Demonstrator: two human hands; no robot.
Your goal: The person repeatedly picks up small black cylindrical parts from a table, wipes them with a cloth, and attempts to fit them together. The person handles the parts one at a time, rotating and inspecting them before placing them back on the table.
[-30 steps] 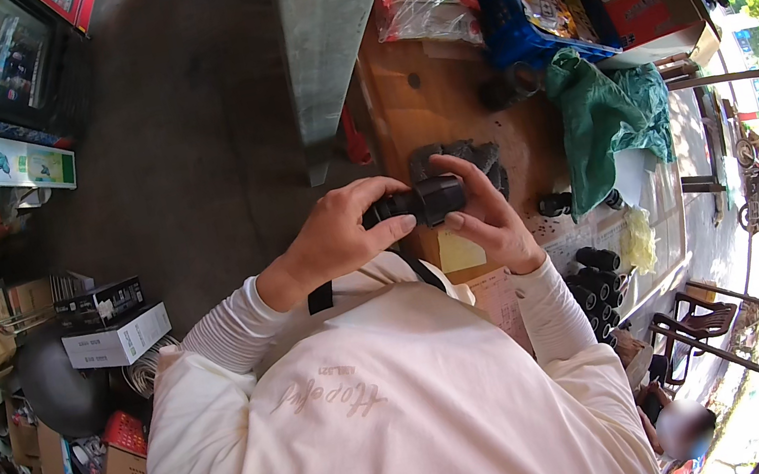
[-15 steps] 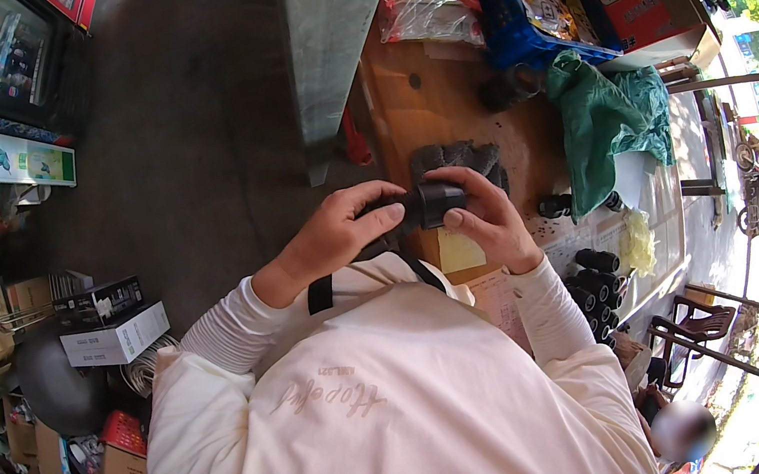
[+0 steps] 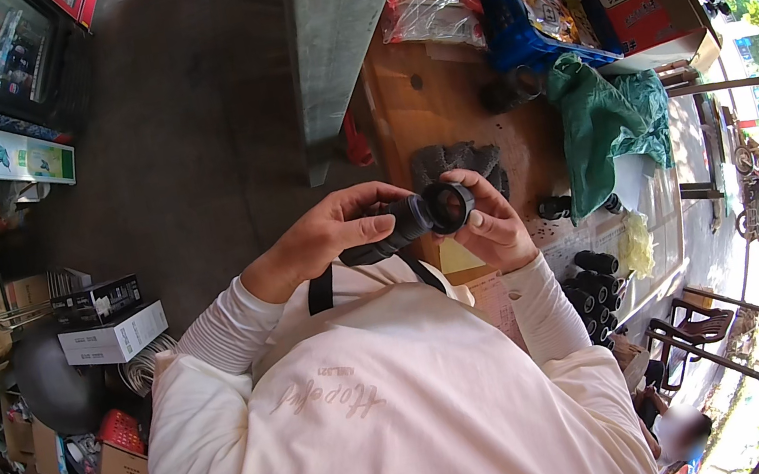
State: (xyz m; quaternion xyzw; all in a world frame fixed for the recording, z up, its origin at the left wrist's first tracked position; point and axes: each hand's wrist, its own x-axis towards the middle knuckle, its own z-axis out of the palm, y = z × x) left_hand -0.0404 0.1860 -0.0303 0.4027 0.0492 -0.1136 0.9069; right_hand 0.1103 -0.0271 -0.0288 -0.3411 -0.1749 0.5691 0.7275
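In my left hand, the fingers and thumb close round a black ribbed cylinder that lies roughly level in front of my chest. My right hand pinches a black ring-shaped cap by its rim, its hollow opening turned partly upward. Cap and cylinder sit end to end, the cap tilted against the cylinder; whether they touch all round is hidden. A dark grey cloth lies on the wooden table just beyond my right hand.
Several black cylindrical parts stand on the table at right, near a green plastic bag. A blue crate of packets is at the far right. A grey metal beam rises ahead. Boxes are stacked at left.
The cap has come away from its straight line with the cylinder and tipped, so its hollow inside shows. My right hand has turned with it; more of the cylinder is now visible.
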